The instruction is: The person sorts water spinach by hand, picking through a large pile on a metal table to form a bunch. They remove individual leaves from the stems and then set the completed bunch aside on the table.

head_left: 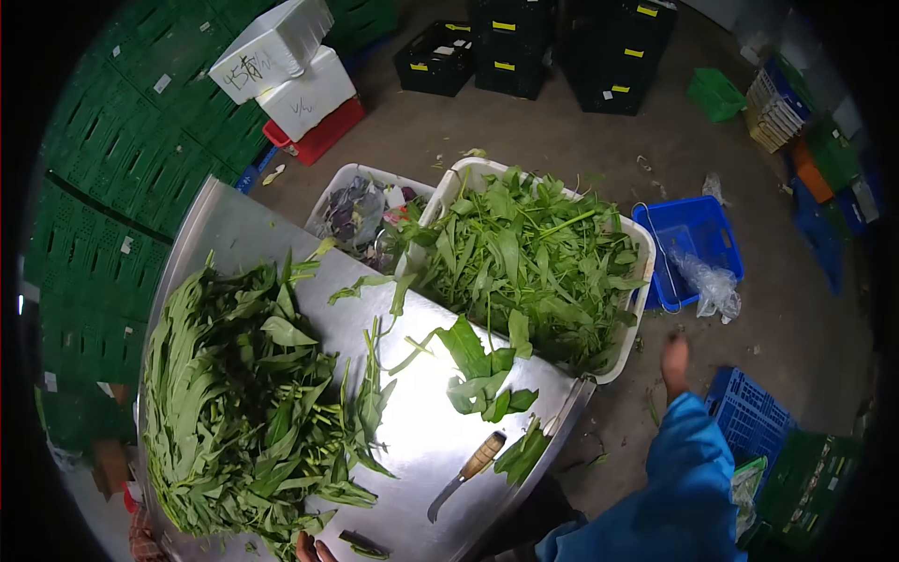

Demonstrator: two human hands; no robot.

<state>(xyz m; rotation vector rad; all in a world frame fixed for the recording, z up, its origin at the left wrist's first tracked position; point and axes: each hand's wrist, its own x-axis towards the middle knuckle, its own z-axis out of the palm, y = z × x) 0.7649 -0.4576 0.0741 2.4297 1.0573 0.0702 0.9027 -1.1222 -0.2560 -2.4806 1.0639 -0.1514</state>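
My left hand point(314, 550) shows only its fingertips at the bottom edge; they are stretched and slightly apart, beside a big heap of long-leafed greens point(234, 403) on the metal table. My right hand point(674, 367), in a blue sleeve, reaches out past the table's right edge over the floor. Its fingers are too dark and foreshortened to read. A knife point(468, 475) with a wooden handle and curved blade lies on the table, with loose leaves point(487, 375) around it. Against the table's far side stands a white tub point(644, 272) full of cut greens.
Behind the table, a second white tub point(342, 178) holds plastic and scraps. On the floor stands a blue crate point(688, 244) with clear plastic. Green crates point(103, 225) form a wall on the left. Dark crates point(510, 56) and white foam boxes point(295, 80) stand behind.
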